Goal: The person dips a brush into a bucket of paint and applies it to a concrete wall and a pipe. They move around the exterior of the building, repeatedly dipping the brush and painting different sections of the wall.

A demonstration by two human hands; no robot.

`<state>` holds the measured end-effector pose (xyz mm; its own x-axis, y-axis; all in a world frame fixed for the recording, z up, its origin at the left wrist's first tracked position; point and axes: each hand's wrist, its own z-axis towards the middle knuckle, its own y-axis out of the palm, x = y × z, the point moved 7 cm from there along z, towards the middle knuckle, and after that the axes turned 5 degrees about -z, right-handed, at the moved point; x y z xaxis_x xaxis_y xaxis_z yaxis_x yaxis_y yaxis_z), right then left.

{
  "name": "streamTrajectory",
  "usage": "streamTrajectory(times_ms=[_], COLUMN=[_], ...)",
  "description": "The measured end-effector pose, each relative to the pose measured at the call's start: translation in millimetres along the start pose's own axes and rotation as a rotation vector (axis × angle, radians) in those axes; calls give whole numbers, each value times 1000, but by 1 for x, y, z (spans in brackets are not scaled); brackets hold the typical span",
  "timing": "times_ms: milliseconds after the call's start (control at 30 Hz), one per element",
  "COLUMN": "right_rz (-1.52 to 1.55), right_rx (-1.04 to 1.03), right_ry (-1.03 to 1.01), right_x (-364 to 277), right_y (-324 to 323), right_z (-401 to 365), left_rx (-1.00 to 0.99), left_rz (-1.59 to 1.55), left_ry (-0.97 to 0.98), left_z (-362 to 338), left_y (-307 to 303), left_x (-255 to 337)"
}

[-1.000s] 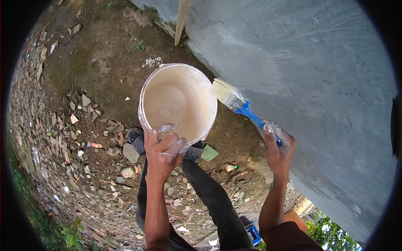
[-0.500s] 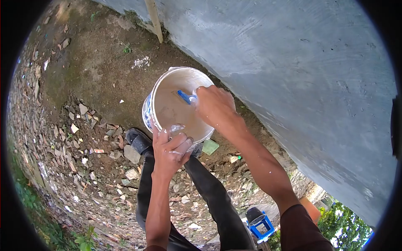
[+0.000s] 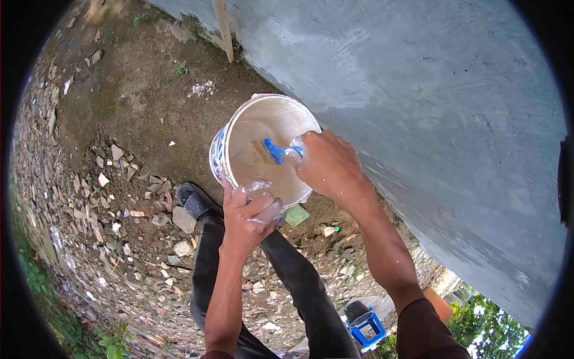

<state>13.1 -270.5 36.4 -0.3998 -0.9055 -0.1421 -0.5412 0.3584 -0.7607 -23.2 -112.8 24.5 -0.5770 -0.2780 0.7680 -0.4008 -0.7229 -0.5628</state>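
A white bucket [image 3: 238,119] with blue markings is tilted in front of me, its inside coated with pale, greyish liquid. My left hand [image 3: 254,209], smeared with white, grips the near rim with bent fingers. In my right hand [image 3: 329,161] is a paintbrush [image 3: 276,151], held by its blue handle over the bucket's opening. Its tan bristles [image 3: 262,151] point left, down inside the bucket close to the liquid. White smears also show on my right thumb.
A grey plastered wall [image 3: 430,119] rises along the right. Stones and rubble [image 3: 131,197] cover the ground at left. A wooden pole [image 3: 223,30] leans at the wall's far end. Behind my legs stands a blue plastic object [image 3: 368,330]. My shoe [image 3: 196,200] is beside the bucket.
My right hand has moved right and slightly down with the paintbrush, and the bristles now show. The bucket and my left hand have shifted slightly right.
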Motion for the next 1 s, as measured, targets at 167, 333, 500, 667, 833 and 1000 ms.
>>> streamTrajectory(times_ms=[167,333,500,667,833,1000], right_rz=[-22,102,329,249,208,356], right_rx=[22,102,214,113,-150,-556], right_ry=[-60,-83,-204,-239,-426,-526], right_x=[-1,-2,-2,-22,-41,-51], right_y=[16,-16,-29,-17,1,-10], right_z=[6,-20,-35,-31,34,60], left_rx=[-27,114,188,190,167,142], left_rz=[-8,21,95,97,32,-87], left_ry=[-18,-64,-144,-141,-141,-120], left_z=[4,2,2,-3,1,2], left_y=[-5,-22,-40,-43,-47,-42], left_x=[0,-19,-34,-40,-31,-21])
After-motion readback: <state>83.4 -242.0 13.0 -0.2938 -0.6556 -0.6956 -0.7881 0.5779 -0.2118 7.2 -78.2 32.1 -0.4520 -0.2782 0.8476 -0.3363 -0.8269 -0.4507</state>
